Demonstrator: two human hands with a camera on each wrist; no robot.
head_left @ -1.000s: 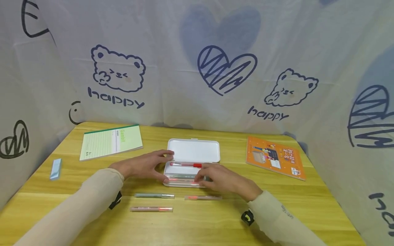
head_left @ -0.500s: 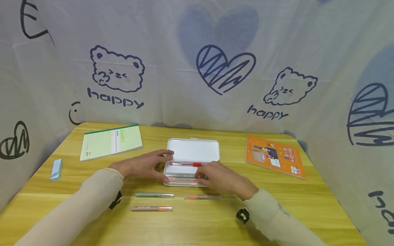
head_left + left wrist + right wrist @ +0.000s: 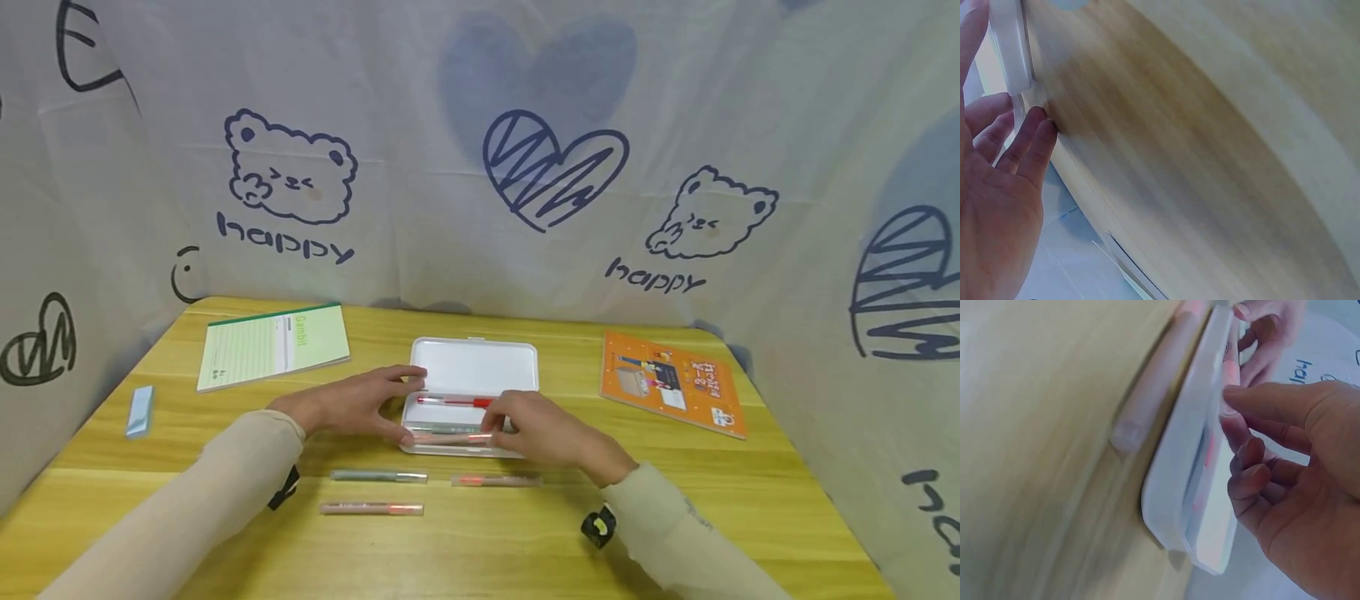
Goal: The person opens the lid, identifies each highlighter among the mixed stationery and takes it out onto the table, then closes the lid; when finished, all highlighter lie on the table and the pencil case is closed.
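Note:
A white pencil case [image 3: 474, 365] lies with its lid laid back. In its tray are a red-capped pen [image 3: 450, 402], a grey-green pen [image 3: 442, 428] and a pink pen [image 3: 450, 439]. My left hand [image 3: 348, 404] holds the case's left end, thumb at the front corner and fingers by the lid. The thumb and index finger of my right hand [image 3: 543, 429] pinch the pink pen's right end over the tray, as the right wrist view shows. In the left wrist view, the left hand's [image 3: 1004, 181] other fingers curve loosely beside the case.
In front of the case lie another grey-green pen [image 3: 378, 476] and two pink pens, one left [image 3: 371, 508] and one right [image 3: 497, 481]. A green notebook [image 3: 273, 346] and a pale blue oblong [image 3: 139, 411] are at left, an orange booklet [image 3: 671, 383] at right.
The right fingers have shifted at the tray and now pinch the pink pen, whose right end shows more plainly at the fingertips. My left hand stays on the case.

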